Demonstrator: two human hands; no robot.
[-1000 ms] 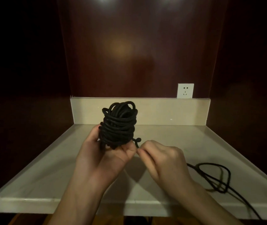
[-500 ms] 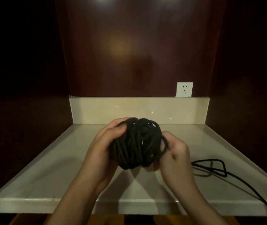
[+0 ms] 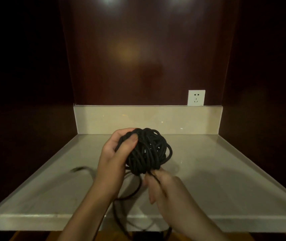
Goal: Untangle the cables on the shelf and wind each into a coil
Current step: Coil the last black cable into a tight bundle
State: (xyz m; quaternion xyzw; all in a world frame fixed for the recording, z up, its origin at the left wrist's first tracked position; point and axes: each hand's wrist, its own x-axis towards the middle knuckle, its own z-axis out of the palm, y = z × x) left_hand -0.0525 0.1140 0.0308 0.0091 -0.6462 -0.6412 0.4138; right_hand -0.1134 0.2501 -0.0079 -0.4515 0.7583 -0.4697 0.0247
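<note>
Hands, two, bare, working close together above the near middle of the shelf. Left hand [image 3: 116, 153]: thumb and curled fingers wrapped round the left side of the bundle, carrying it clear of the surface. Right hand [image 3: 163, 190]: just below and right of the bundle, fingers closed in a pinch on a single strand that leaves its underside.

Cable bundle [image 3: 147, 152]: black cord wound into a rough ball, loops crossing at several angles, some standing proud on the right. Held in the air, not resting on anything.

Loose cable [image 3: 130, 192]: the free length drops from the bundle between the wrists, loops over the near part of the shelf and goes past the front edge, where its end is out of sight. A blurred dark piece [image 3: 81, 169] lies on the shelf to the left; whether it is the same cord cannot be told.

Handling, judged: light, soft and limp, slightly grippy sheath, not fragile; loops likely to snag on each other if pulled hard. Best held by cupping the ball in one hand and drawing one strand at a time close to where it leaves.

Shelf [image 3: 225, 171]: pale stone top with raised rim. Socket [image 3: 196, 97]: white, far right on the dark wood back panel.
</note>
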